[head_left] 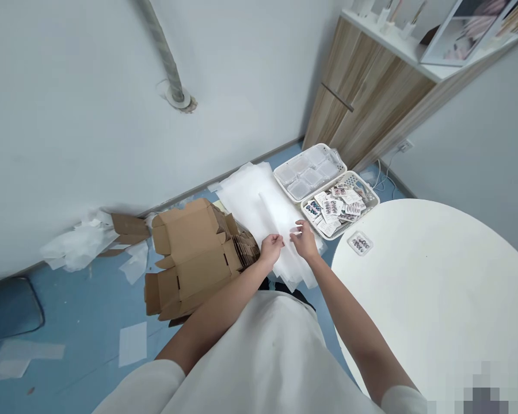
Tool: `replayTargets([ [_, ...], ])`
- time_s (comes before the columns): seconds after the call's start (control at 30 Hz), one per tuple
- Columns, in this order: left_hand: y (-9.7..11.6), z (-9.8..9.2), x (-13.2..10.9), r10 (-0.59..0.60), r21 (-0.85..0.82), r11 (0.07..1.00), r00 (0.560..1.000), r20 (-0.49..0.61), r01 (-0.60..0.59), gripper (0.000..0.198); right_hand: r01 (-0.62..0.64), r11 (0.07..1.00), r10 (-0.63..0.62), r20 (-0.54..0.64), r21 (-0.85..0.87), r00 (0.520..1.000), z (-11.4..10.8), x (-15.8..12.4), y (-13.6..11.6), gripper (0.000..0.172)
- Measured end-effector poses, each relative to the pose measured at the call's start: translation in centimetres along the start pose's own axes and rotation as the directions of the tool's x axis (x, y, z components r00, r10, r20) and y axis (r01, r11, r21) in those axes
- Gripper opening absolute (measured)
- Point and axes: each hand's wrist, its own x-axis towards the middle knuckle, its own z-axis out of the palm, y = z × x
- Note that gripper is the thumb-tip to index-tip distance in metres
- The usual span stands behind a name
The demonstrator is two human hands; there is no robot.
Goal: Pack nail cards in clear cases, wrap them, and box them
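A stack of thin white packing sheets (246, 192) lies in front of me, and a loose top sheet (273, 214) rises from it in a fold. My left hand (271, 248) pinches the near edge of that loose sheet between thumb and fingers. Close by on the right, my right hand (304, 240) is over the sheets with thumb and fingers curved but apart. Whether its fingertips touch the sheet is hard to make out.
Flattened brown cardboard boxes (198, 241) are piled left of the sheets. Beyond my right hand stand a white basket (375, 201) of press-on nail packs and another basket (276, 174) of clear cases. A round white table (435, 287) holds one small clear case (360, 243).
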Motion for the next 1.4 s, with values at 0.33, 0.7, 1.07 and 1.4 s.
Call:
replayTargets([
  [0.33,-1.8,-0.6,-2.5,0.050,0.158,0.985,0.994,0.100,-0.066,0.033,0.219,0.863,-0.274,-0.059,-0.456,0.960,-4.2,-4.5,-1.5,0.031],
  [0.7,-5.2,3.3,-4.1,0.031,0.389,0.910,0.959,0.281,-0.144,0.073,0.056,0.952,-0.178,-0.395,-0.300,0.901,-9.7,-15.7,1.4,0.036],
  [1.07,-8.3,14.4,-9.1,0.069,0.442,0.827,0.843,0.533,-0.347,0.055,-0.221,0.975,0.177,-0.678,0.022,0.713,-16.0,-27.7,10.5,0.043],
  [1.4,-11.5,21.4,-11.9,0.076,0.605,0.620,0.806,0.588,-0.500,0.036,-0.328,0.936,0.325,-0.673,0.128,0.664,-20.0,-32.9,20.7,0.053],
])
